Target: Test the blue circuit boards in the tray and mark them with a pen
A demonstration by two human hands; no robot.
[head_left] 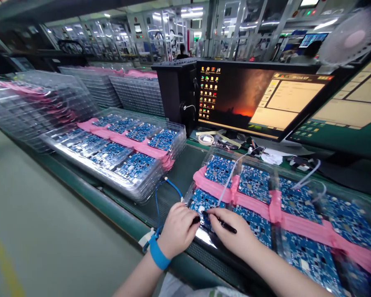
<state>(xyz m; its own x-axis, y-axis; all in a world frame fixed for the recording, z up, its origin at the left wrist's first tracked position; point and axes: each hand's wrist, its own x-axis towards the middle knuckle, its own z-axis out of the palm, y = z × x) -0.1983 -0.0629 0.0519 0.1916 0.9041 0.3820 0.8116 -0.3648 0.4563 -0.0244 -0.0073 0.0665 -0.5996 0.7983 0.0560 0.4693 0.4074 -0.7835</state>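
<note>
My left hand (177, 227), with a blue wrist strap (159, 252) on its wrist, is closed on a short black piece (196, 220) that looks like a pen cap. Close beside it, my right hand (230, 229) grips a slim black pen (229, 227), whose front end points toward the left hand. Both hands are over the near left corner of a clear plastic tray (214, 239). Blue circuit boards (255, 181) lie in the tray in two rows, with a pink strip (256, 204) running between them. The fingertips partly hide the nearest board (204, 198).
More clear trays of boards (136, 189) stand stacked on the left, with further stacks (136, 90) behind. A black computer case (174, 90), a monitor (235, 99) and a fan (352, 41) stand at the back. A tape roll (205, 139) and a blue cord (157, 202) lie on the bench.
</note>
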